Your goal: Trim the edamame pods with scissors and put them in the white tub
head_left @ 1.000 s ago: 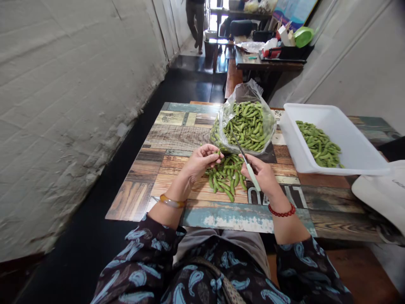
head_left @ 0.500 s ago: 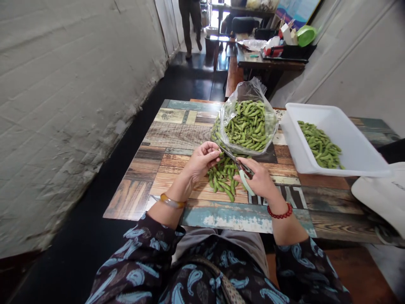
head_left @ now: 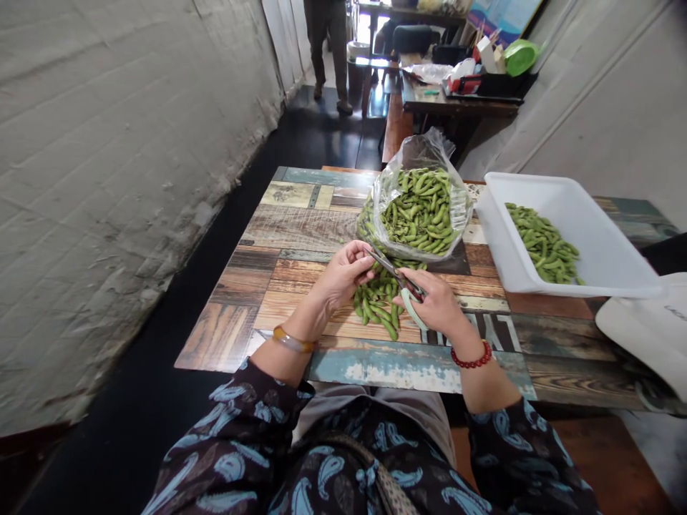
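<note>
My right hand is closed round the pale green handles of a pair of scissors. The dark blades point left, their tips at the fingers of my left hand. Those fingers are pinched on a green soybean pod, mostly hidden by them. Beneath both hands lies a loose pile of soybean pods. Just beyond stands an open clear plastic bag full of pods. To the right is a white plastic bin with more pods in its left part.
The wood-patterned table has its left edge near the rough white wall. A white cap-like item lies at the right edge. Behind, a person stands on the dark floor, left of another table with a black tray.
My right hand has shifted slightly left, bringing the scissor tips closer to my left fingers. In the background the person has stepped nearer.
</note>
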Available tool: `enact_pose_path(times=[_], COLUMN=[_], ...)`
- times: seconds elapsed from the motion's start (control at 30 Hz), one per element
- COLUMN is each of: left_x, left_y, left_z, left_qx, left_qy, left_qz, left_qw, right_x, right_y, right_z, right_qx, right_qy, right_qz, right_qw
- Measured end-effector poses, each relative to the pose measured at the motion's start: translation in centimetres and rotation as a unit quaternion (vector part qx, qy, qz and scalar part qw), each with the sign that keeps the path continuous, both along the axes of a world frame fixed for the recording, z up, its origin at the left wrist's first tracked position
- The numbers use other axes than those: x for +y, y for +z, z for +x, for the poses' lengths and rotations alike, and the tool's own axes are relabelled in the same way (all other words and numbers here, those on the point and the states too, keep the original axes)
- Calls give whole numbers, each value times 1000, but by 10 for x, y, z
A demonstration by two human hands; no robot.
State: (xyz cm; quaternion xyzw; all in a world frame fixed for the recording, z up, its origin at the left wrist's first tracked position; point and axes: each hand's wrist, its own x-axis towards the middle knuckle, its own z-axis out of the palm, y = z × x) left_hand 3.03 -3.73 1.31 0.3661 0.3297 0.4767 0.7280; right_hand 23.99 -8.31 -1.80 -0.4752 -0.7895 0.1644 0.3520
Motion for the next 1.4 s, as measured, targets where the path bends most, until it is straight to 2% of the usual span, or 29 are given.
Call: enact_pose_path(times=[0.33, 0.57, 0.8, 1.0, 1.4], left_x=[1, 0, 2, 1, 0], left_y=[0, 5, 2, 4, 3], left_z=[0, -2, -3, -3, 0], left_qx=[19, 40, 21, 10, 18], left_qy=[23, 14, 20, 21, 8], left_qz=[7, -10, -14, 18, 34], left_qw=[1000, 999, 999, 1000, 999], right_x=[2, 5, 3, 3, 1], right_y=[-6, -5, -1, 1, -2], right_z=[2, 5, 4, 3, 3], right_qx=[7, 59, 29, -3, 12], right_qy=[-3, -67, -32, -17, -18], right_qz=[10, -2, -15, -6, -9], right_qw=[1000, 996, 999, 1000, 1000])
